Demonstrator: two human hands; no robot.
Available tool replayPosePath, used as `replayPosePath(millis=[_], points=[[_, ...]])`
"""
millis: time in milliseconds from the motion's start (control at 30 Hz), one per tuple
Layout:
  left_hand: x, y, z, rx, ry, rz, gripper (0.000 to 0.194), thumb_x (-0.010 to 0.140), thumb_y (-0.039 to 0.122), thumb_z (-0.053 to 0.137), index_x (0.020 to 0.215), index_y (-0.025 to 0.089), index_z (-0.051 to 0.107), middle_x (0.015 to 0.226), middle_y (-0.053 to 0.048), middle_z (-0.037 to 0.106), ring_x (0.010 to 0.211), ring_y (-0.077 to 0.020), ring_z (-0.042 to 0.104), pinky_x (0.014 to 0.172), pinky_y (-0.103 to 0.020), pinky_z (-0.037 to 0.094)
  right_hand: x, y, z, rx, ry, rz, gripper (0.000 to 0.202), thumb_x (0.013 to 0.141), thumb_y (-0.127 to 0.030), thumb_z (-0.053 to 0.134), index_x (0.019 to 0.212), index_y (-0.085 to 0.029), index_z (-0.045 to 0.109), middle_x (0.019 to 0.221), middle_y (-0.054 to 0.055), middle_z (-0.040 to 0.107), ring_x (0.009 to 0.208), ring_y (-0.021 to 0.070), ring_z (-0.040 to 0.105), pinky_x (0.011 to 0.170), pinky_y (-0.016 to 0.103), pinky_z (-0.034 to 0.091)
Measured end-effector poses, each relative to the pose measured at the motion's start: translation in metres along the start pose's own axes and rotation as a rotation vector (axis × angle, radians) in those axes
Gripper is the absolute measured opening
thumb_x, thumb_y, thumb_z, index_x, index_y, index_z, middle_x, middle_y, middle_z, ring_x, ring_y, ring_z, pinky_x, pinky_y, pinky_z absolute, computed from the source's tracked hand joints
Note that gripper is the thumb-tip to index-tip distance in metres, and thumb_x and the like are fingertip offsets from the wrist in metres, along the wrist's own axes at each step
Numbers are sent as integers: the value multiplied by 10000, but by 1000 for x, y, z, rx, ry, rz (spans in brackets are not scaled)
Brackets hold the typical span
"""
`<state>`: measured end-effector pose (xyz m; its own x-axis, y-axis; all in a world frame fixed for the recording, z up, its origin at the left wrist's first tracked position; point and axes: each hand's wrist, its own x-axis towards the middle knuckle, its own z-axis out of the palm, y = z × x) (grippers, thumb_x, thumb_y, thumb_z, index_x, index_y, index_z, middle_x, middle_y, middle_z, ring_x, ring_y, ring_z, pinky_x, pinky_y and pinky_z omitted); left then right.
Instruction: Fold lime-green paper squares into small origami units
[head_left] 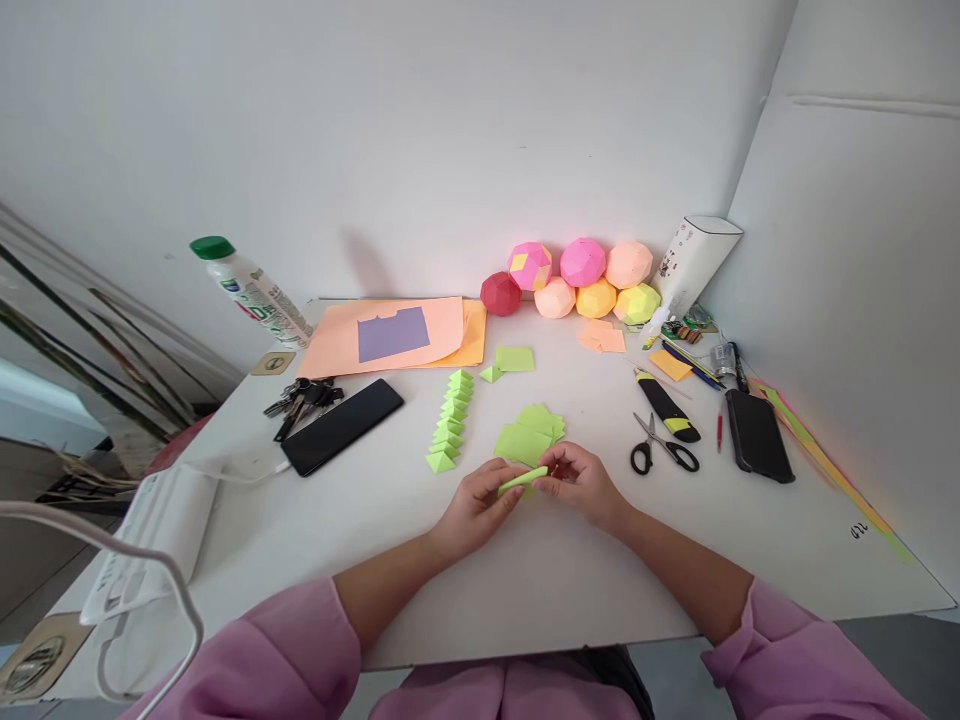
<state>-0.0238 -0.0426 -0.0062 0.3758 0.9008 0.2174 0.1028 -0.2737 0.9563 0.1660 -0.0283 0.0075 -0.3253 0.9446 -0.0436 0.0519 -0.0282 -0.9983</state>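
Observation:
A narrow folded strip of light green paper (523, 480) is held between my two hands, just above the white table. My left hand (484, 500) pinches its left part between thumb and fingers. At the right end, the fingers and thumb of my right hand (583, 485) close on it. Right behind my hands lies a loose pile of green paper pieces (529, 434). To the left, a row of folded green paper units (451, 420) runs away from me. Farther back are one green sheet (515, 358) and a small folded green piece (491, 374).
Several faceted paper balls (583, 262) stand against the wall. Scissors (664, 445), a box cutter (667, 405) and a black phone (759, 436) lie right. Left are another phone (343, 427), keys (304, 402), orange paper sheets (330, 345) and a bottle (255, 295).

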Motion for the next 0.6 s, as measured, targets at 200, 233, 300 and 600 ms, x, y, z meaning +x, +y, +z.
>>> replayPosePath(millis=[200, 233, 300, 600], points=[[0, 3, 0, 2, -6, -1, 240, 859, 289, 501, 1011, 220, 674, 760, -51, 558, 706, -159, 519, 650, -272, 419, 2, 3, 0, 32, -7, -27, 205, 670, -334, 728, 776, -172, 658, 682, 2, 563, 640, 131, 504, 598, 269, 409], [0, 4, -1, 6, -8, -1, 237, 857, 285, 504, 1005, 216, 676, 751, -49, 555, 700, -157, 515, 645, -269, 417, 3, 3, 1, 43, -2, -32, 201, 664, -331, 733, 765, -173, 662, 685, 2, 567, 645, 133, 507, 602, 270, 410], [0, 4, -1, 11, -12, -1, 235, 856, 281, 508, 1001, 209, 678, 741, -48, 554, 695, -153, 511, 641, -266, 416, 3, 2, 1, 70, 3, -38, 189, 652, -317, 744, 751, -176, 667, 693, 1, 575, 655, 134, 512, 610, 271, 409], [1, 3, -1, 23, -14, -7, 236, 852, 296, 514, 960, 185, 692, 713, -44, 551, 676, -145, 506, 617, -255, 413, 3, 1, 1, 88, 11, -46, 170, 634, -299, 756, 703, -178, 658, 696, 1, 566, 646, 129, 487, 590, 267, 385]])
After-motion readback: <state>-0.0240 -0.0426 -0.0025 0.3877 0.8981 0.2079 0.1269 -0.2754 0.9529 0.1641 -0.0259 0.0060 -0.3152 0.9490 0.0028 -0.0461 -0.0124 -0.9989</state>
